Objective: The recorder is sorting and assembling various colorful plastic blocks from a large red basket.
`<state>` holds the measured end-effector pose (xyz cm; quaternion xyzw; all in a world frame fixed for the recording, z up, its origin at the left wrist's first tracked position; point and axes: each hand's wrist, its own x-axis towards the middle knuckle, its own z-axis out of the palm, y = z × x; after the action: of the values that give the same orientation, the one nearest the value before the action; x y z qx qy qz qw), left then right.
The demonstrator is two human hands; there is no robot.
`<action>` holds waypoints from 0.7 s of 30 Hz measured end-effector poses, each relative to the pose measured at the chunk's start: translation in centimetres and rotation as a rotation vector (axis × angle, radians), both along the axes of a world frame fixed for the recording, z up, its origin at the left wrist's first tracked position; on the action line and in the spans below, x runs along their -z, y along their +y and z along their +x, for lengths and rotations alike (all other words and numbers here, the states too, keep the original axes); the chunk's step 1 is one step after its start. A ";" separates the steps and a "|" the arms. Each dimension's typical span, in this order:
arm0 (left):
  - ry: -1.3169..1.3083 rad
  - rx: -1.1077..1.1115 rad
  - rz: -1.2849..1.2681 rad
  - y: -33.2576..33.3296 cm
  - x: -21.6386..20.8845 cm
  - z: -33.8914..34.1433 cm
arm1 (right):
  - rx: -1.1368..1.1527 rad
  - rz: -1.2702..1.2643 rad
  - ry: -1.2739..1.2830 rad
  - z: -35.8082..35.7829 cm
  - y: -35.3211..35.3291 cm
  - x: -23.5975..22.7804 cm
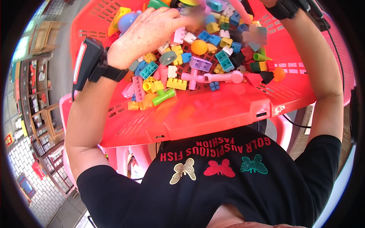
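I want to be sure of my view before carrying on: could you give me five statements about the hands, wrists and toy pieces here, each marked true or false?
1. The left hand is over the red basket. True.
2. Only one wrist wears a black strap. False: there is a left strap and a right strap.
3. The purple block lies nearer the person than the orange ball beside it. True.
4. That purple block lies outside the basket. False: it is inside, among other toy pieces.
5. The light-green connector lies to the right of the pink rod with a round end. False: it lies to its left.
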<state>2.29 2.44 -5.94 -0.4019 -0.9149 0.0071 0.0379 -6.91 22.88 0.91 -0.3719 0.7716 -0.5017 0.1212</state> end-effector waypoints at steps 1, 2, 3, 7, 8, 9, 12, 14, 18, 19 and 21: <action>0.024 -0.007 0.003 -0.2 0.0 -0.5 | -0.051 -0.035 -0.015 -0.2 -0.1 0.1; 0.048 -0.018 0.005 -0.6 0.1 -0.6 | -0.062 -0.040 -0.017 -0.2 0.0 0.3; 0.042 0.004 0.028 -0.1 -1.2 -0.3 | -0.083 -0.046 -0.011 0.1 0.2 0.3; 0.073 -0.068 0.088 -1.2 -2.6 -0.2 | -0.143 -0.105 0.007 0.2 -0.5 1.1; 0.074 -0.055 0.097 -0.5 -2.8 -0.3 | -0.126 -0.128 0.037 0.4 0.2 0.8; 0.114 -0.039 0.086 0.1 -3.0 -0.4 | -0.115 -0.120 0.039 0.1 0.7 0.6; 0.111 -0.017 0.067 0.9 -3.2 0.2 | -0.177 -0.113 0.026 -0.7 0.7 0.6; 0.071 -0.009 0.059 1.0 -2.8 0.5 | -0.138 -0.030 0.075 -0.7 0.3 0.6; 0.018 0.316 0.234 2.6 -0.4 1.4 | -0.132 -0.024 0.086 -0.8 0.3 1.2; -0.076 0.362 0.219 3.5 0.1 2.1 | -0.140 -0.004 0.098 -1.1 0.4 1.3; -0.185 0.399 0.232 4.8 0.2 4.4 | -0.153 0.007 0.111 -1.2 0.4 1.4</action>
<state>6.64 7.26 -6.17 -0.5665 -0.8117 -0.1425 0.0006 -8.13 23.31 -0.46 -0.4565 0.7482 -0.4668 0.1178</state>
